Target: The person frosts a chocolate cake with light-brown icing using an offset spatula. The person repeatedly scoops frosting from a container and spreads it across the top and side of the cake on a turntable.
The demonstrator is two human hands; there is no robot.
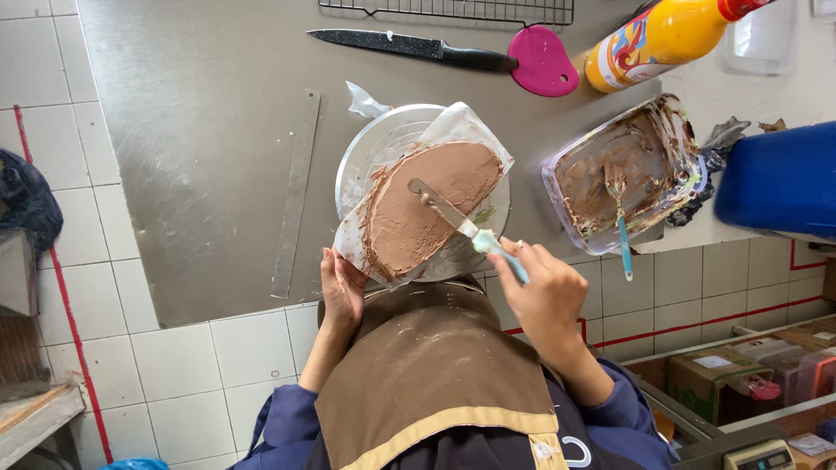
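Observation:
An oval cake (427,204) covered in brown chocolate frosting sits on a white board atop a round metal turntable (374,148). My right hand (540,292) grips a spatula (448,213) by its light blue handle; the metal blade lies flat on the frosting near the cake's middle. My left hand (342,292) holds the near edge of the white board, under the cake's near end.
A clear tub of chocolate frosting (623,170) with a blue-handled tool in it stands to the right. A black knife (409,45), pink scraper (542,61), orange bottle (662,35), wire rack (448,10), metal ruler (296,191) and blue container (779,178) lie around the steel counter.

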